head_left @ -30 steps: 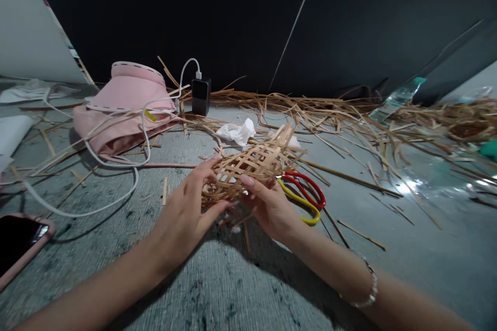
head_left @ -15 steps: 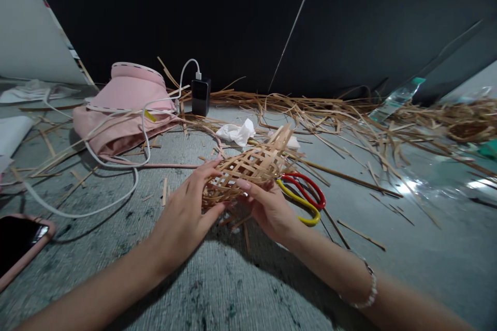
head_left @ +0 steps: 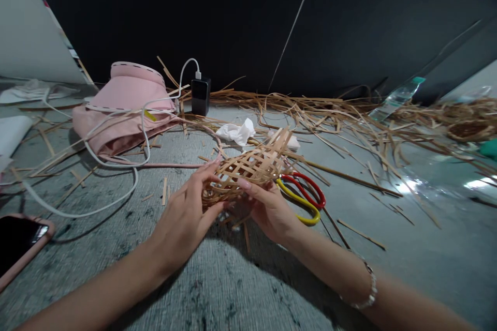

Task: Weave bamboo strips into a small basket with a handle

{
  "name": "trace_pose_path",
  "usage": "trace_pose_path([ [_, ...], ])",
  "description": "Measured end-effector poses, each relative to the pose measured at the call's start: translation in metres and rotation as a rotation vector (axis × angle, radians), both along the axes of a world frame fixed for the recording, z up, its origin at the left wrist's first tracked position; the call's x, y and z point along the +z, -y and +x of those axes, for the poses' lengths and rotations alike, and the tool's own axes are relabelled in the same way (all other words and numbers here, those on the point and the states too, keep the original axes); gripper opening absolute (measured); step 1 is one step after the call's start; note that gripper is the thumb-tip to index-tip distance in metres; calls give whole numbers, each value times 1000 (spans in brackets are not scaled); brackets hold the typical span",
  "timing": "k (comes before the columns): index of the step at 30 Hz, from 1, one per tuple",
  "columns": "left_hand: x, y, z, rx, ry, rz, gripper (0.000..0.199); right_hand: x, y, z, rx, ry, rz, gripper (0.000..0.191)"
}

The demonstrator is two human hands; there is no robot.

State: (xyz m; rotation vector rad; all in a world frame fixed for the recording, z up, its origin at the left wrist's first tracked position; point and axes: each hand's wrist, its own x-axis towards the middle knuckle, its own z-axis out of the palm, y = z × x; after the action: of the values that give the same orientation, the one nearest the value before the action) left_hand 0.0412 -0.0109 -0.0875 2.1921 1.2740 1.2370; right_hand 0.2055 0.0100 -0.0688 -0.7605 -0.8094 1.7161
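Between my two hands lies a small open-weave basket piece (head_left: 248, 166) of pale bamboo strips, its loose strip ends bunched at the upper right. My left hand (head_left: 188, 209) is closed on its left end, with fingers over the top and the thumb below. My right hand (head_left: 267, 207) grips the near right side, thumb lying on the weave; its other fingers are mostly hidden underneath. Just right of the right hand are scissors with one red and one yellow handle (head_left: 301, 196); the basket piece and hand hide their blades.
A pink sun visor (head_left: 130, 88) and a white cable (head_left: 97, 214) lie left, beside a black power bank (head_left: 201, 97). Crumpled tissue (head_left: 238, 132) sits behind the weave. Several loose strips (head_left: 310, 108) run along the dark wall. A plastic bottle (head_left: 398, 98) leans right; a phone (head_left: 19, 243) lies near left.
The basket piece has tipped very slightly, its loose strip ends sitting a little lower. Both hands keep their hold, and the surroundings look the same.
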Motion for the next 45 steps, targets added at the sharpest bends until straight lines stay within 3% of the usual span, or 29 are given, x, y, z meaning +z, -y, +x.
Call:
trace_pose_path([
  [7, 4, -1, -1, 6, -2, 16, 51, -2, -1, 0, -46, 45, -65, 47],
  [24, 5, -2, -1, -59, -113, 16, 44, -2, 0, 1, 2, 116, 77, 54],
  [32, 24, -4, -8, -107, -159, 7, 50, -1, 5, -3, 55, 166, 56, 27],
  [45, 15, -6, -8, -120, -130, -23, 45, -5, 3, -4, 35, 183, 68, 40],
])
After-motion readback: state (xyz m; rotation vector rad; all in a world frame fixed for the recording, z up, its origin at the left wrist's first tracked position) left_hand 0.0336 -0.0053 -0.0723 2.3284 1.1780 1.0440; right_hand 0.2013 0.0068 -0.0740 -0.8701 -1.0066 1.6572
